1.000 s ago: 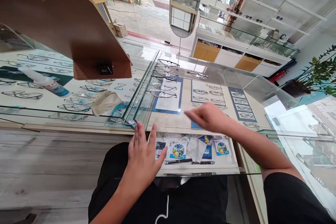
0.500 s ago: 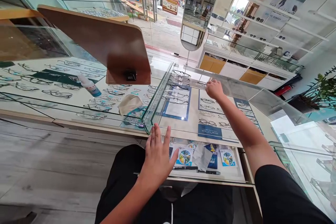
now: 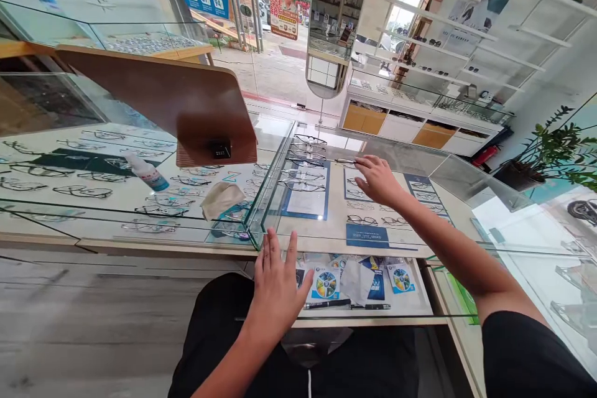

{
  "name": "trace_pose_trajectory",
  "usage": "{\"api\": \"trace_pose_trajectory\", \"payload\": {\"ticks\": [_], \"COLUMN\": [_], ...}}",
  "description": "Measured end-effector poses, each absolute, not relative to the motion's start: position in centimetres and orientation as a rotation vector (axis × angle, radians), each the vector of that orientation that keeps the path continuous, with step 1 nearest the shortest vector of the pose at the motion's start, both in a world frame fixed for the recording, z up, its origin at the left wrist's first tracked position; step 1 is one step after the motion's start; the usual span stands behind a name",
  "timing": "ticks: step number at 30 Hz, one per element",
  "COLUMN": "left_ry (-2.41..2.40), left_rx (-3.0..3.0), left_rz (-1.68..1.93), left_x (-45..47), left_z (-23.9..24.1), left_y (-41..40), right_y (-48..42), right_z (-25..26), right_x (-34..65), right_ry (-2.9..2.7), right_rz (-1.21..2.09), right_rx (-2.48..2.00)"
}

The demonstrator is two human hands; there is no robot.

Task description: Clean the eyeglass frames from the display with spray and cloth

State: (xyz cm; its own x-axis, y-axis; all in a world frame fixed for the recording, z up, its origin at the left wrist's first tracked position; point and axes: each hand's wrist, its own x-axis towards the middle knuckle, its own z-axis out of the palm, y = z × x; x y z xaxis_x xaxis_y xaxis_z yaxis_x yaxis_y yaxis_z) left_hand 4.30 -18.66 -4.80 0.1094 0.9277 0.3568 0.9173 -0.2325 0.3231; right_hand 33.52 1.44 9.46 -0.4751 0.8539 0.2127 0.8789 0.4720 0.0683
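Note:
My left hand lies with fingers spread at the front glass edge of the display case, above an open drawer. My right hand reaches over the case, its fingers stretched out and apart. A dark pair of eyeglasses lies right by its fingertips; whether they touch it I cannot tell. Below that hand are more eyeglasses and a blue card. A column of eyeglasses rests on a blue-bordered sheet to the left.
The drawer holds round-patterned cards, a white cloth and pens. On the left case stand a brown board, a spray bottle and a beige cloth. Behind are an oval mirror and a potted plant.
The fingers of my right hand were curled at the eyeglasses and are now spread out. My left hand stays at the case edge. The view has tilted and shifted slightly.

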Motion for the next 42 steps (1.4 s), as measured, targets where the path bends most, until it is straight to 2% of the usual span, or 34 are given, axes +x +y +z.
{"api": "trace_pose_trajectory", "payload": {"ticks": [3,7,9,11,15,20,25,33,42], "left_ry": [1.928,1.929,1.918,1.902,1.889,1.924,1.932,1.943,1.985], "left_rx": [2.327,2.306,2.31,2.32,2.317,2.253,2.212,2.239,2.258], "left_rz": [0.773,0.743,0.713,0.684,0.618,0.58,0.556,0.552,0.401], "left_x": [4.4,4.6,4.6,4.5,4.4,4.4,4.3,3.7,3.6], "left_z": [-4.6,-4.1,-3.9,-3.8,-3.6,-3.4,-3.2,-4.2,-3.6], "left_y": [-18.7,-18.9,-19.0,-19.1,-19.4,-19.8,-19.9,-20.0,-20.4], "right_y": [-7.6,-17.6,-20.3,-21.5,-21.3,-17.6,-9.7,2.8,13.8], "right_z": [13.2,16.5,16.2,14.3,6.7,-3.4,-9.6,-14.0,-14.3], "right_x": [34.0,34.6,34.8,35.1,35.8,36.4,36.8,38.7,42.3], "right_ry": [-2.703,-2.847,-2.859,-2.849,-2.876,-2.789,-2.481,-2.279,-2.22], "right_rz": [0.148,0.826,1.041,1.122,0.959,0.359,-0.063,-0.245,-0.232], "right_rx": [-1.266,-1.253,-1.311,-1.431,-1.631,-1.9,-2.042,-1.937,-1.969]}}
